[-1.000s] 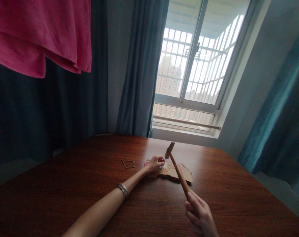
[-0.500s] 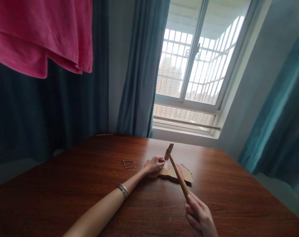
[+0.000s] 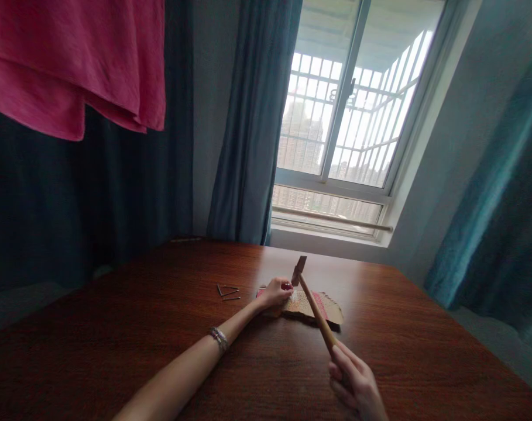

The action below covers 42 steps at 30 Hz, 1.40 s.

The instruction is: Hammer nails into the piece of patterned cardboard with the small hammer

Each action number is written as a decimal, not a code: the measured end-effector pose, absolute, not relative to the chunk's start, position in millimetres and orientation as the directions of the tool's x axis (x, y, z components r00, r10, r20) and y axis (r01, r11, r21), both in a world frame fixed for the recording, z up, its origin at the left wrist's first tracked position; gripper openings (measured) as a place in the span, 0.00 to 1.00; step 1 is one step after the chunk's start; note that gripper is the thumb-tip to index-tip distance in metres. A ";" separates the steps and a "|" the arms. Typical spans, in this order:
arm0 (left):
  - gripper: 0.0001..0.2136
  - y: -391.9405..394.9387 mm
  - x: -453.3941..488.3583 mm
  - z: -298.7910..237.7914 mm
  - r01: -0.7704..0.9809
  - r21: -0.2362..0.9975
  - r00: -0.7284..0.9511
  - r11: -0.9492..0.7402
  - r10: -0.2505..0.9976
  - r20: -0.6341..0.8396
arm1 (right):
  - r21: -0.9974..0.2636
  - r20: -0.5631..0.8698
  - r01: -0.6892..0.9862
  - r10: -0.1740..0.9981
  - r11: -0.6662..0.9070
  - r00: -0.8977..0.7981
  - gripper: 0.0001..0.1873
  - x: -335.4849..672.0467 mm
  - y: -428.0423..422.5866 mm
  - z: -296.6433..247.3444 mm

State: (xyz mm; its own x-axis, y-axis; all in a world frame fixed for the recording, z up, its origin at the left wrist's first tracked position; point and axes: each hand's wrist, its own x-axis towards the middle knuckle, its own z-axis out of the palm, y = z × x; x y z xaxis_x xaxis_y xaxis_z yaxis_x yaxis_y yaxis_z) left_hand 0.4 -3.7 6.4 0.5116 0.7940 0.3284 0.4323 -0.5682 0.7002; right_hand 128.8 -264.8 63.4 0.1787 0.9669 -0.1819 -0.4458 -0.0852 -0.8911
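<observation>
My right hand [image 3: 356,377] is closed round the lower end of a hammer's [image 3: 317,313] wooden handle. The hammer's head is up beside the fingers of my left hand [image 3: 275,292], over a worn piece of cardboard [image 3: 331,310] with pink patches and many small marks. My left hand is closed and rests at the cardboard's left part. Something shiny and dark red [image 3: 287,286] shows at its fingertips; what the fingers pinch is too small to make out. Left of that hand, a few thin nails [image 3: 227,290] lie loose on the table.
The brown wooden table [image 3: 160,333] reaches back to blue curtains [image 3: 248,146] and a barred window [image 3: 336,128]. A pink cloth [image 3: 116,64] hangs at the upper left. A bracelet [image 3: 219,338] sits on my left wrist.
The hammer's head has shifted very slightly to the left. Both hands keep their grip, and the cardboard and nails look the same.
</observation>
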 end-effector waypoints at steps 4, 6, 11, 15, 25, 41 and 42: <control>0.08 -1.4 1.3 4.3 0.435 0.700 0.519 -0.567 0.793 0.320 | -0.895 -0.166 -0.439 0.971 -0.075 0.171 0.29 127.1 -266.3 67.4; 0.08 -0.6 1.0 3.8 0.417 0.699 0.533 -0.582 0.779 0.331 | -0.897 -0.161 -0.436 0.973 -0.076 0.163 0.30 128.2 -266.1 66.2; 0.08 -0.7 0.0 4.7 0.411 0.697 0.528 -0.588 0.776 0.344 | -0.892 -0.164 -0.443 0.977 -0.089 0.134 0.28 131.6 -262.5 58.3; 0.07 -1.7 0.1 5.8 0.416 0.695 0.536 -0.587 0.775 0.335 | -0.891 -0.143 -0.449 0.981 -0.071 0.130 0.28 132.6 -260.2 54.3; 0.05 1.1 1.7 1.6 0.390 0.697 0.530 -0.602 0.766 0.364 | -0.905 -0.139 -0.420 0.979 -0.064 0.151 0.29 131.3 -260.5 59.6; 0.07 -0.4 2.8 2.3 0.427 0.715 0.516 -0.554 0.799 0.310 | -0.900 -0.158 -0.427 0.978 -0.084 0.139 0.27 130.2 -259.3 62.9; 0.07 -0.7 2.5 2.6 0.420 0.714 0.517 -0.560 0.794 0.319 | -0.899 -0.154 -0.429 0.979 -0.084 0.131 0.26 130.6 -260.0 63.6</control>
State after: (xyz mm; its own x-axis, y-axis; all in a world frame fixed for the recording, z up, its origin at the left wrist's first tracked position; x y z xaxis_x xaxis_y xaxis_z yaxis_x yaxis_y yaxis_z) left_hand 2.5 -0.7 2.6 0.5172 0.7942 0.3189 0.4203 -0.5603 0.7138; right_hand 130.6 -260.0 63.6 0.1312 0.9793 -0.1544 -0.4295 -0.0842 -0.8992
